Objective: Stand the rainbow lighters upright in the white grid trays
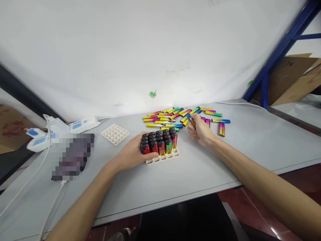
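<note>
My left hand [132, 152] wraps round the left side of a white tray [164, 159], its thumb across the front and its fingers at the back left. Upright lighters [162, 148] with black tops and shiny coloured bodies fill most of the tray, while slots along its front row show bare. To the right, my right hand [200, 131] is closed on a lighter [190, 121], mostly hidden by the fingers. Just behind lies a loose spread of metallic rainbow lighters [163, 119]. One lighter [222, 129] lies apart, right of my right hand.
A second white tray [115, 134] with bare slots lies left of my left hand. Farther left are power strips [80, 125] with cables and a dark, pixelated object [75, 157]. A white wall backs the table [200, 177]; cardboard boxes [288, 78] stand behind a blue frame [264, 87].
</note>
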Tool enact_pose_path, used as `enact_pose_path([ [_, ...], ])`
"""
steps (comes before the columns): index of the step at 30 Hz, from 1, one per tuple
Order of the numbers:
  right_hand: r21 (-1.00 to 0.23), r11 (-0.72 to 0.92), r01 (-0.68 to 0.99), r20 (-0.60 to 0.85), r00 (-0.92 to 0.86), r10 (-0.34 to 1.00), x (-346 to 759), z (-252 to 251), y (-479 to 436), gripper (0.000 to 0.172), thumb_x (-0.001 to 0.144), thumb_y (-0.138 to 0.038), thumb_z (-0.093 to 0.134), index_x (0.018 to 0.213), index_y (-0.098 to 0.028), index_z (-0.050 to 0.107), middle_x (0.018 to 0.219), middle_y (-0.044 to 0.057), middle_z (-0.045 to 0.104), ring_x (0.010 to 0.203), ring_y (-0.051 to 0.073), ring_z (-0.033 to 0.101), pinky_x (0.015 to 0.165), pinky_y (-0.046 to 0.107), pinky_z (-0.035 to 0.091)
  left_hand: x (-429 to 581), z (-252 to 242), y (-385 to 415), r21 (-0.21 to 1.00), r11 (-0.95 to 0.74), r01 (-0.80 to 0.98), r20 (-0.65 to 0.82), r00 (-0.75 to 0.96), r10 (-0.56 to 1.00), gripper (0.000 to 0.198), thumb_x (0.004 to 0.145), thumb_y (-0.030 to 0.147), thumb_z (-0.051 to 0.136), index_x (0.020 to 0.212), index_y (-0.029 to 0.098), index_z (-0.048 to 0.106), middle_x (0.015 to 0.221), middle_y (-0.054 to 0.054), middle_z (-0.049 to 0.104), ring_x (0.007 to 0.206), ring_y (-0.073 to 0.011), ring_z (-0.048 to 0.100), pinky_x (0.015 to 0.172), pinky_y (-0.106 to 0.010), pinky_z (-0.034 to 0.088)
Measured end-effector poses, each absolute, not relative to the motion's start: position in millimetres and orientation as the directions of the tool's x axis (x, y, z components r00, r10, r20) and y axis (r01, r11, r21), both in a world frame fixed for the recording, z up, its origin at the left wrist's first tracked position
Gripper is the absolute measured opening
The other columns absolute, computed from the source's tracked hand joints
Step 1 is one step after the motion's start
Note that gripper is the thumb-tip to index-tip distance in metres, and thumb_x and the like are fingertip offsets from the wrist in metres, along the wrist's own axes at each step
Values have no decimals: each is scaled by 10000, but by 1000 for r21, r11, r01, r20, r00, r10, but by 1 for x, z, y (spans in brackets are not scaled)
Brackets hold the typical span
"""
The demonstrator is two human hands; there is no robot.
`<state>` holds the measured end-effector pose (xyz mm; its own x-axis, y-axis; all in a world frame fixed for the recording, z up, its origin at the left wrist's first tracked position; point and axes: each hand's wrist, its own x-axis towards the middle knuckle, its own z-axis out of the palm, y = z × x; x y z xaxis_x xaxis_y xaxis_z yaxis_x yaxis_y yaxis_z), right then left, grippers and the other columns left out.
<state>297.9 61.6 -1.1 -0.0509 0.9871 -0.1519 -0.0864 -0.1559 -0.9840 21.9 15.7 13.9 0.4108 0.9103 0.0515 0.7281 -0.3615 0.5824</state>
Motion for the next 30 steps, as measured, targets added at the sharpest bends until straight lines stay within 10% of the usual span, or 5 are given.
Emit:
enact_pose_path([
  [23,-981,-165,-101,-163,-28,986,294,-3,60,550,965,-501,345,498,-217,289,466,-66,157,422,78,84,426,261,84,22,13,17,583,-370,724,56,418,907,547,788,502,711,1256,266,553,1220,-15,677,1068,-263,664,918,-372,524],
  [30,-998,0,-60,10,-171,985,301,-3,60,400,923,-563,516,780,-200,603,696,-3,492,595,132,430,590,285,390,22,12,17,583,-366,725,61,410,910,556,780,512,719,1252,272,551,1181,-11,697,1052,-269,673,902,-372,530],
])
